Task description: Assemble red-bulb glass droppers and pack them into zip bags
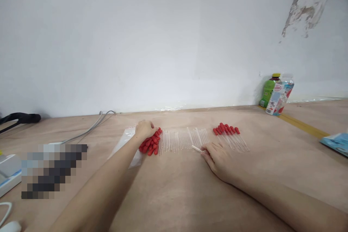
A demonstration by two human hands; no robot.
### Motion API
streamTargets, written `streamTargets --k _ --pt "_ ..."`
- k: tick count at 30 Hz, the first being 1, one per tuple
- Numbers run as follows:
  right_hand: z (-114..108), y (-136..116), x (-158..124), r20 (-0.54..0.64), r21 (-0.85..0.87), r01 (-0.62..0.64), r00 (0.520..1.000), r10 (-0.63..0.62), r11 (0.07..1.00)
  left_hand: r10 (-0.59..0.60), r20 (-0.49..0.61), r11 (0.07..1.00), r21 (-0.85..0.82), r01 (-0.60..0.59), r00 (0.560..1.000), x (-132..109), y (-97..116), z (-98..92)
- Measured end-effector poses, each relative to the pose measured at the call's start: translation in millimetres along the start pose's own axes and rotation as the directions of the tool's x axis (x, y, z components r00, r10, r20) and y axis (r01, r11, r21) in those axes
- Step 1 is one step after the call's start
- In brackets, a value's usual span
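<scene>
My left hand (146, 130) is at the top of a pile of red rubber bulbs (151, 148), its fingertips closed at one of them. The pile lies partly on a clear plastic bag (125, 141). My right hand (217, 157) rests on the table, pinching a thin clear dropper tube (197, 148) that points left. Between the hands lies a row of bare clear tubes (179, 140), roughly parallel. Beyond my right hand is a group of droppers (233, 141), clear tubes with red bulbs at their far ends.
Two bottles, one green (268, 92) and one clear with a printed label (280, 96), stand by the wall at the right. A blue packet (337, 143) lies at the right edge. On the left are a grey cable (94, 128), a white power strip (11, 181) and a blurred-out dark object (57, 172).
</scene>
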State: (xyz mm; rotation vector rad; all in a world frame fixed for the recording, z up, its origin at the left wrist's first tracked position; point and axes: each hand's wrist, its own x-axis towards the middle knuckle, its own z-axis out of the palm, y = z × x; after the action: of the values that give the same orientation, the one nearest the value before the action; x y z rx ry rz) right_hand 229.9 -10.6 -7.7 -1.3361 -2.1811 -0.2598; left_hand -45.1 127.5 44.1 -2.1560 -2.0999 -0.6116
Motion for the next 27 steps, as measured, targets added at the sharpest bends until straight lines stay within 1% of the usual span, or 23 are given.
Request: streamTargets --k 4,7,10,12,15,16,17,18,19,20,21,23,25,27 --pt "9 7 0 -0.009 0.059 0.013 1.000 -0.013 0.998 -0.028 0.047 0.994 -0.103 0.033 0.999 3 0 1.7" --pt "13 9 0 0.009 0.077 0.017 1.000 -0.018 0.997 -0.028 0.062 0.975 -0.220 0.041 0.998 2 -6 -4.8" --pt "14 10 0 0.016 0.091 0.015 1.000 -0.017 0.996 0.003 0.044 0.932 -0.361 0.013 0.999 -5 -10 -16.1" --pt "11 9 0 0.009 0.100 0.026 1.000 -0.027 0.995 0.046 0.016 0.890 -0.455 -0.034 0.999 -15 -8 -22.5" --pt "6 4 1 -0.013 0.096 0.046 0.999 -0.045 0.994 0.136 -0.025 0.779 -0.615 -0.122 0.990 -40 5 -23.4" --pt "4 3 1 -0.024 0.094 0.053 0.998 -0.051 0.994 0.187 -0.032 0.666 -0.731 -0.151 0.982 -50 11 -21.0" --pt "2 1 1 -0.034 0.089 0.058 0.998 -0.055 0.994 0.230 -0.034 0.562 -0.811 -0.162 0.972 -61 17 -17.5" --pt "1 0 1 -0.044 0.085 0.064 0.997 -0.061 0.994 0.269 -0.033 0.483 -0.860 -0.164 0.962 -71 22 -13.4" --pt "0 -1 2 -0.053 0.083 0.072 0.996 -0.067 0.994 0.296 -0.017 0.439 -0.885 -0.152 0.955 -82 28 -9.1" --pt "0 -1 2 -0.062 0.082 0.078 0.995 -0.073 0.994 0.305 -0.006 0.427 -0.893 -0.142 0.952 -92 33 -4.9" --pt "0 -1 1 -0.071 0.083 0.085 0.994 -0.079 0.993 0.308 0.008 0.438 -0.889 -0.135 0.951 -102 37 -1.0" --pt "0 -1 1 -0.083 0.087 0.098 0.992 -0.091 0.991 0.343 0.061 0.508 -0.851 -0.131 0.937 -118 44 5.2" --pt "1 0 -1 -0.089 0.093 0.105 0.991 -0.097 0.990 0.393 0.073 0.599 -0.776 -0.195 0.917 -128 47 10.2" --pt "1 -1 -2 -0.081 0.101 0.106 0.992 -0.098 0.989 0.444 0.033 0.655 -0.694 -0.299 0.895 -133 48 14.2"
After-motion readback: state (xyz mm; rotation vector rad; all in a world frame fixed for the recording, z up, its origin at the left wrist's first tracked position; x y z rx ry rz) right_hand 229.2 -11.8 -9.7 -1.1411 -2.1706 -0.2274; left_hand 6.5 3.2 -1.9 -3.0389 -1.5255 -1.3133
